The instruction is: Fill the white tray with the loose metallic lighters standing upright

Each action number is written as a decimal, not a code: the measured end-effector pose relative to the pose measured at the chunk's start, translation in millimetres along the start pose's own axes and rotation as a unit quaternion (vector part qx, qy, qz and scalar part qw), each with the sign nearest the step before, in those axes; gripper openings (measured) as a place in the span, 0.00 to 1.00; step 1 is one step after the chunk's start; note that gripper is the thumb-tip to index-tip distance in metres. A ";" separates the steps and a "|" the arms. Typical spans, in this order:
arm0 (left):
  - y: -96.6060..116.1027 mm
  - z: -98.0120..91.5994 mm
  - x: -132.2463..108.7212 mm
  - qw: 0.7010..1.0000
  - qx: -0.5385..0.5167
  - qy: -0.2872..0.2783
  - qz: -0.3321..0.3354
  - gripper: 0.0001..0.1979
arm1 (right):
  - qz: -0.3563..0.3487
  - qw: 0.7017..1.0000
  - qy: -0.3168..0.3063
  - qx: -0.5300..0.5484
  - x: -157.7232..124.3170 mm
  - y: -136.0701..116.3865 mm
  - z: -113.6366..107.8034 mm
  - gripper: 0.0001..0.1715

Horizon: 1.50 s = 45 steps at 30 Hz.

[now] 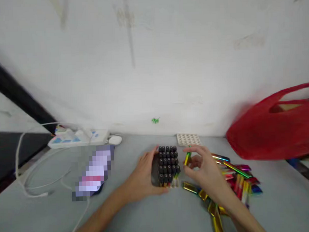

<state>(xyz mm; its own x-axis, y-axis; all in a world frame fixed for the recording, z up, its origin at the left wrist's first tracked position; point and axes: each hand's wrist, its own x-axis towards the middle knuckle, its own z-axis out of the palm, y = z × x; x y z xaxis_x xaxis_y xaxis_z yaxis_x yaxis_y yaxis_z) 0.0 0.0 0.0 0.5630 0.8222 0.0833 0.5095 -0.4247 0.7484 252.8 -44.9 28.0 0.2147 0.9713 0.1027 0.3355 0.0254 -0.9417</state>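
My left hand (143, 175) is wrapped around the left side and near edge of a rack of black-topped tubes (168, 163), which stand upright in tight rows. At its near right corner, a few slim pieces (175, 180) show pale and yellowish, without black tops. Just right of the rack, my right hand (200, 163) pinches a narrow, shiny green-and-gold tube (187, 157) between thumb and fingers, holding it tilted. Beneath and beyond that hand lies a loose pile of glossy metallic pieces (239, 179) in gold, red, green and blue, partly covered by my forearm.
A white tray with holes (188, 139) lies by the wall. On the right stands a red bag (271, 125). To the left are a blurred-out phone (95, 172), a white power strip (79, 137), a small white case (115, 140) and loose white cables (33, 194).
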 end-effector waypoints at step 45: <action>3.9 0.5 0.2 1.000 -0.005 0.028 0.008 0.71 | 0.223 0.933 -0.093 0.267 2.2 -2.3 1.1 0.38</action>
<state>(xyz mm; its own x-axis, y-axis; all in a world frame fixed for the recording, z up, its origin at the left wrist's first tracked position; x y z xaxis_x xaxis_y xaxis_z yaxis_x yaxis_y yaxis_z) 2.4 -1.7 2.6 0.5338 0.8354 0.1309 0.4943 -0.4338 0.7533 251.5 -42.5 30.1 0.0437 0.9366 -0.3477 -0.2647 -0.3247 -0.9080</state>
